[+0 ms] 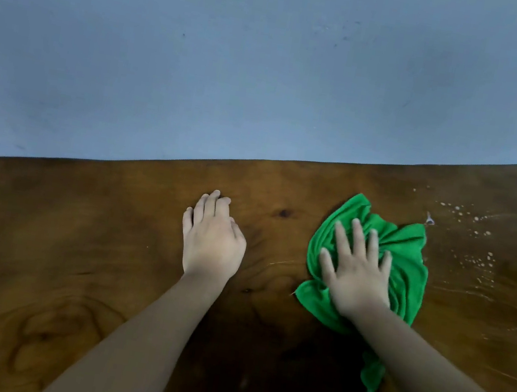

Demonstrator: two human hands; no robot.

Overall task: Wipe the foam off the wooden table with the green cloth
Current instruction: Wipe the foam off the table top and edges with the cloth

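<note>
A crumpled green cloth (407, 253) lies on the dark wooden table (72, 251), right of centre. My right hand (354, 275) presses flat on top of it with fingers spread. My left hand (213, 239) rests palm down on the bare wood to the left of the cloth, fingers together, holding nothing. Small white flecks of foam (481, 258) and wet streaks are scattered over the wood to the right of the cloth, toward the table's far right edge.
A blue-grey wall or floor surface (238, 57) fills the view beyond the table's far edge, which runs diagonally upward to the right. A small pale speck (429, 219) sits just past the cloth's top right corner.
</note>
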